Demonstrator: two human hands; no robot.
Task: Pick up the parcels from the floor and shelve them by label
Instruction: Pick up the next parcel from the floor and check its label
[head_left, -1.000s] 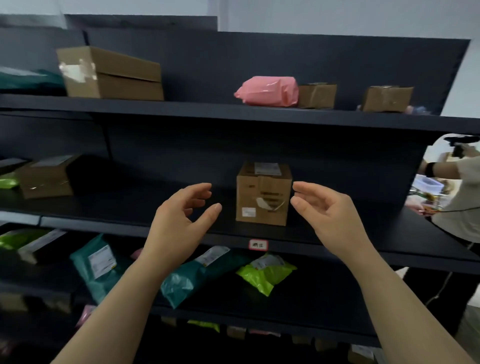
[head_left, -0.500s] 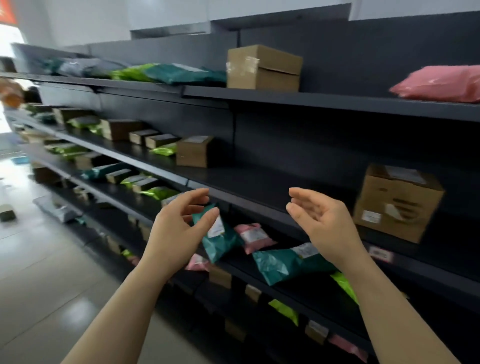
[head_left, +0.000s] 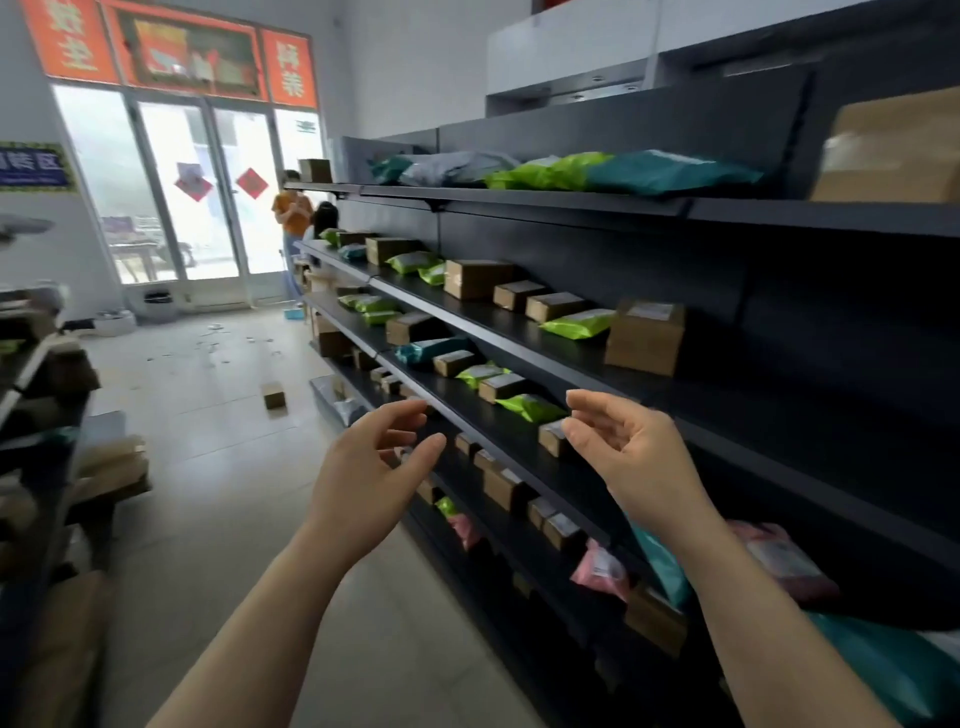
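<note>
The large cardboard box (head_left: 893, 150) on the top shelf is cut off by the right frame edge, and its label is blurred. A teal bag (head_left: 893, 670) in the near right corner is also cut by the frame, and a pink bag (head_left: 779, 556) on a lower shelf is partly hidden behind the right forearm. Labels on the shelved parcels, including the brown box (head_left: 644, 338) on the middle shelf, are too small to read. The rack (head_left: 31, 415) along the left edge is blurred: brown shapes sit on it, but no detail can be made out. Small litter on the far floor cannot be identified. One small cardboard parcel (head_left: 274, 395) stands on the floor tiles, left of the shelving (head_left: 753, 379) and well apart from both hands. A grey bag (head_left: 337, 400) lies on the floor against the shelving base, just right of it. Two people (head_left: 293, 208) stand far off by the glass doors (head_left: 208, 192). The left hand (head_left: 363, 478) and right hand (head_left: 631, 457) are raised in front of the shelving, palms turned toward each other and apart, fingers loosely bent. Neither hand holds or touches anything.
</note>
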